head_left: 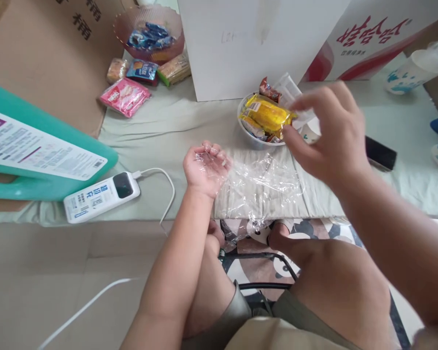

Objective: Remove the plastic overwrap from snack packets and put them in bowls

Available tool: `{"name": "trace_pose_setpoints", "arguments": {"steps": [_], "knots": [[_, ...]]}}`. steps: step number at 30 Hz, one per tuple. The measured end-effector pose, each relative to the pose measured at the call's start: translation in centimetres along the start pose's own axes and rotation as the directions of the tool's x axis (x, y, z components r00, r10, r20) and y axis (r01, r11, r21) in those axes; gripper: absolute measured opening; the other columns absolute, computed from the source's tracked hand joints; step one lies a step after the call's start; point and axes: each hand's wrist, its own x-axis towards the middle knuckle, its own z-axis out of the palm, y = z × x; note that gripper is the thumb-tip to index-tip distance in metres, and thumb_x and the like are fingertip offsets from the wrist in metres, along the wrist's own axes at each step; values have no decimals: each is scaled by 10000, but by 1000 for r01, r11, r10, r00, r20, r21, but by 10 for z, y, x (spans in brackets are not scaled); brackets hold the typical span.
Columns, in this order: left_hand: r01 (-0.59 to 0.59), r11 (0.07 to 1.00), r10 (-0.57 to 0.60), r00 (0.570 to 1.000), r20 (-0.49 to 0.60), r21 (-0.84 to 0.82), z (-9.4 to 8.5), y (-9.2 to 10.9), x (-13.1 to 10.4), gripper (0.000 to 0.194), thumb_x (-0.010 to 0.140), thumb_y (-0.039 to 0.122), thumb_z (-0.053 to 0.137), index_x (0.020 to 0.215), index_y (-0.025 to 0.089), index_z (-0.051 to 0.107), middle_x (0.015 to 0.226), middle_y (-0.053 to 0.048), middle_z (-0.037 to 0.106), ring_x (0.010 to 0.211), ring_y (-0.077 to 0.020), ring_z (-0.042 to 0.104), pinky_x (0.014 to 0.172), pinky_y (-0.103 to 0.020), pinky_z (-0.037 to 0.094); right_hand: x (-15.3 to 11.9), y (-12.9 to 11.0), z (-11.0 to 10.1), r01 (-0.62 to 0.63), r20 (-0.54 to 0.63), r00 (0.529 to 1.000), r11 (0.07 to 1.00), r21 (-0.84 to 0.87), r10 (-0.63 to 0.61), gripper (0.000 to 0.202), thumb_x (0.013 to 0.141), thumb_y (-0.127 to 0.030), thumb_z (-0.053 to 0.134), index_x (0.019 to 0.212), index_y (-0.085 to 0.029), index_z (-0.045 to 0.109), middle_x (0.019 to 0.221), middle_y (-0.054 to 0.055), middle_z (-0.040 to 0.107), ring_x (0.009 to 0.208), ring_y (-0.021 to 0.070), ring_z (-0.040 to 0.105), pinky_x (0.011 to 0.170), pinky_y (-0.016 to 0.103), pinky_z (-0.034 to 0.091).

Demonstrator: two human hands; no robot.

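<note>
I view one surface (156,138). One clear bag (264,184) overhangs its near edge, held in my left hand (207,167) by curled fingers. One bowl (254,141), farther right, carries one large yellow packet (270,115); my right hand (328,131) has fingers parted beside it, contact unclear.

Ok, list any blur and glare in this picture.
Head view: the right hand looks smeared, probably by motion, while the left hand is crisper; head view: the clear plastic film catches bright specks of glare, and its outline is hard to trace.
</note>
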Motion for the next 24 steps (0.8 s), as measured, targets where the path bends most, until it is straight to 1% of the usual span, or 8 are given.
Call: {"name": "trace_pose_setpoints", "arguments": {"steps": [3, 6, 11, 14, 16, 18, 20, 24], "knots": [[131, 988, -140, 981, 131, 79, -1, 2, -5, 251, 882, 218, 481, 642, 203, 411, 627, 11, 490, 559, -130, 516, 689, -370, 588, -55, 10, 11, 8, 15, 1000, 986, 169, -11, 269, 897, -311, 635, 1157, -260, 590, 1095, 112, 700, 1058, 305, 683, 924, 505, 564], [258, 942, -301, 934, 194, 216, 1, -2, -12, 263, 862, 259, 526, 649, 212, 380, 659, -10, 493, 582, -159, 518, 679, -428, 599, -95, 26, 43, -37, 130, 992, 959, 282, 0, 727, 794, -483, 773, 1412, -218, 495, 1457, 201, 575, 1357, 395, 569, 1075, 612, 505], [323, 877, -371, 926, 75, 355, 3, -10, -14, 312, 880, 321, 512, 631, 223, 351, 616, -29, 462, 520, -181, 504, 602, -460, 583, -108, 31, 67, -24, 79, 997, 906, 422, -10, 121, 917, -356, 653, 911, -235, 652, 1296, 123, 718, 1440, 394, 524, 1130, 653, 445], [233, 906, -253, 967, 11, 353, 1, -9, -8, 288, 894, 322, 500, 650, 223, 383, 622, -14, 470, 526, -166, 513, 679, -458, 602, -103, 31, 59, -138, 38, 989, 819, 557, 141, 69, 951, -293, 582, 895, -252, 581, 1025, 76, 771, 1262, 312, 678, 1073, 561, 517], [190, 913, -209, 978, 13, 362, 1, -9, -4, 279, 895, 319, 492, 653, 222, 391, 622, -9, 481, 527, -161, 520, 707, -449, 605, -102, 33, 55, -180, 34, 979, 787, 590, 199, 182, 908, -299, 619, 1078, -249, 576, 1126, 107, 745, 1223, 294, 691, 1058, 526, 536], [201, 896, -223, 975, 9, 396, 2, -11, -1, 311, 906, 335, 465, 631, 222, 374, 596, -11, 480, 496, -163, 516, 675, -454, 600, -104, 36, 55, -131, 72, 991, 828, 545, 109, 438, 831, -329, 698, 1235, -234, 558, 1375, 160, 653, 1359, 327, 596, 1123, 552, 484], [229, 870, -243, 970, -23, 437, 5, -15, 0, 359, 924, 365, 438, 604, 223, 356, 566, -18, 480, 459, -173, 518, 626, -461, 590, -106, 39, 55, -64, 166, 986, 880, 470, -16, 359, 821, -329, 709, 1160, -254, 619, 1502, 123, 588, 1511, 358, 434, 1214, 604, 361], [162, 880, -138, 987, -86, 447, 8, -21, 5, 385, 945, 437, 451, 626, 221, 462, 587, -28, 568, 484, -186, 595, 635, -424, 602, -108, 41, 43, -136, 157, 986, 849, 510, 64, 69, 895, -251, 591, 828, -251, 605, 960, 21, 772, 1201, 292, 701, 1155, 572, 425]]}}
